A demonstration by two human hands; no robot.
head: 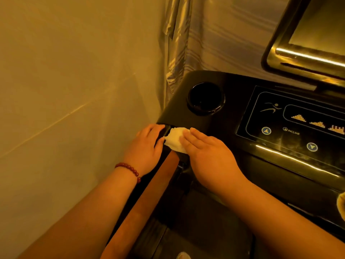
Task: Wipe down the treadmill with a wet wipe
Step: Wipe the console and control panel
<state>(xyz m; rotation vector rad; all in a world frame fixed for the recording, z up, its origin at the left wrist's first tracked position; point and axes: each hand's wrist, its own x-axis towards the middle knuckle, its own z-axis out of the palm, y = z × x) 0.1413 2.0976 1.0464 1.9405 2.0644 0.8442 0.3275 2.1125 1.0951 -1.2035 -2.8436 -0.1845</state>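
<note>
Wet wipe (174, 140): crumpled white wad on the left front corner of the treadmill console (229, 128), between the two hands, where the handrail meets the console.
Right hand (207, 152): lies flat on the wipe, fingers straight and together, pressing it down and covering its right part.
Left hand (147, 144): lies on the outer edge of the same corner, just beside the wipe, with the thumb near the wipe's left edge; I cannot tell whether it grips the edge or only rests there.
Bracelet (130, 170): red beads on the left wrist.
Handrail (149, 195): its long axis runs from the wipe back toward the person, down and to the left, beside the left forearm.
Cup holder (206, 99): round well just beyond the hands.
Control panel (280, 128): incline arrows, to the right of the wipe and apart from it.
Curtain (186, 43): hangs behind the console.
Coming move, as I judge it: the right hand does the wiping, so the stroke either goes back along the handrail or away to the right across the console.
</note>
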